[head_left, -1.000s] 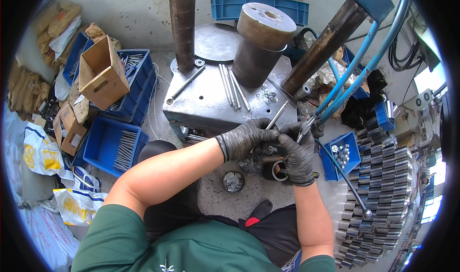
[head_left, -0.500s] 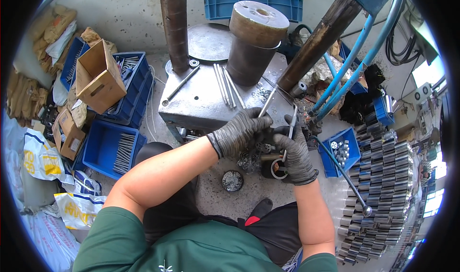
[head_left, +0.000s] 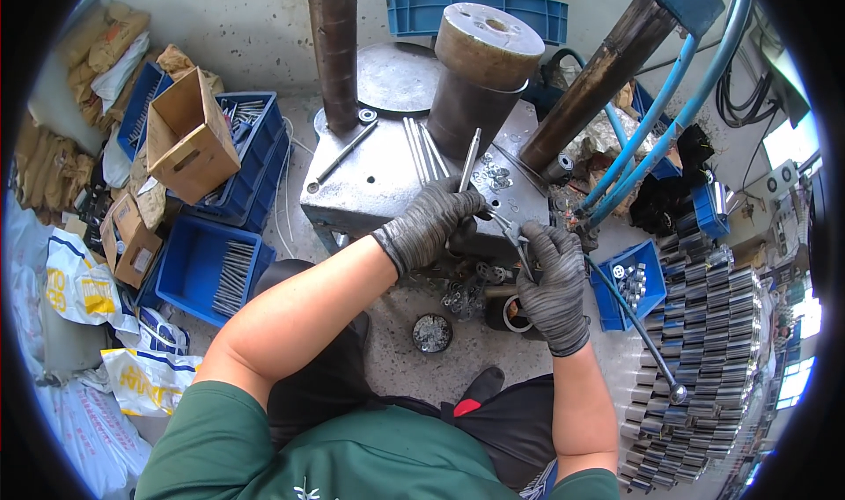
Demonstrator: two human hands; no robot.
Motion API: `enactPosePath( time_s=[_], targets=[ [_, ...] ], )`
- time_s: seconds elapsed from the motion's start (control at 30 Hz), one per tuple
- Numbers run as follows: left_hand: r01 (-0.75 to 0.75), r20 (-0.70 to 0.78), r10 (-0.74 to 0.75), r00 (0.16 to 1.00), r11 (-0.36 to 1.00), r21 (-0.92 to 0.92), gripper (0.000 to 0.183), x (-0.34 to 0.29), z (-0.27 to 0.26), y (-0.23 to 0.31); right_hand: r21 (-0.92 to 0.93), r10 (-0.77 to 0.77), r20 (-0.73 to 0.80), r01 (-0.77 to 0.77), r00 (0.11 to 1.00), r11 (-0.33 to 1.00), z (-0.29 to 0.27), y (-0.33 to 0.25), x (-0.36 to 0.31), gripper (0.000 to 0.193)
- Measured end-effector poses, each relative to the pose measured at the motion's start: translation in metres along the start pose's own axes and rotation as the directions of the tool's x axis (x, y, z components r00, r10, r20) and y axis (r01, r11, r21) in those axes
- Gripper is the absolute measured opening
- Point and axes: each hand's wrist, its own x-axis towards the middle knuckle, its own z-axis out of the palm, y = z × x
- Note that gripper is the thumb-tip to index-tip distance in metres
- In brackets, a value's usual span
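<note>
My left hand [head_left: 431, 223], in a dark grey glove, is closed round a slim metal rod [head_left: 471, 157] that stands up from the fist. My gloved right hand [head_left: 556, 289] grips pliers [head_left: 513, 233], their jaws pointing at the rod's lower end by the left fingers. Whether the jaws touch the rod is too small to tell. Beyond the hands, several metal rods [head_left: 415, 155] and small metal rings [head_left: 495, 180] lie on a steel press table [head_left: 343, 202]. A longer dark rod [head_left: 346, 156] lies further left on it.
A thick steel cylinder [head_left: 475, 104] stands on the table between two columns [head_left: 334, 51]. Below the hands are a round tin [head_left: 432, 333] and a dark container [head_left: 506, 313]. A ball-ended lever [head_left: 642, 337] juts out at right, past a blue bin [head_left: 629, 280]. Another blue bin [head_left: 198, 267] holds rods.
The rod in my left hand has swung more upright. My right hand has turned the pliers, bringing their jaws over to the rod's lower end. The view has shifted slightly.
</note>
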Motion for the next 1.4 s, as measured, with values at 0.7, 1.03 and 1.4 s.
enactPosePath(
  time_s=[0.7,1.03,1.4],
  targets=[
    [-0.021,0.048,0.005,0.999,0.936,0.351,0.033,-0.009,0.007,0.01,0.041,0.067,0.032,-0.068,0.997,0.997,0.002,0.013,-0.003,0.052],
    [-0.156,0.117,0.114,0.986,0.876,0.456,0.038,0.0,-0.007,-0.002,0.524,0.49,0.169,-0.499,0.855,0.691,-0.01,0.032,-0.005,0.04],
    [-0.335,0.167,0.304,0.938,0.675,0.658,0.035,-0.005,-0.005,0.009,0.612,0.507,0.219,-0.522,0.834,0.594,-0.017,0.033,-0.006,0.043]
  ],
)
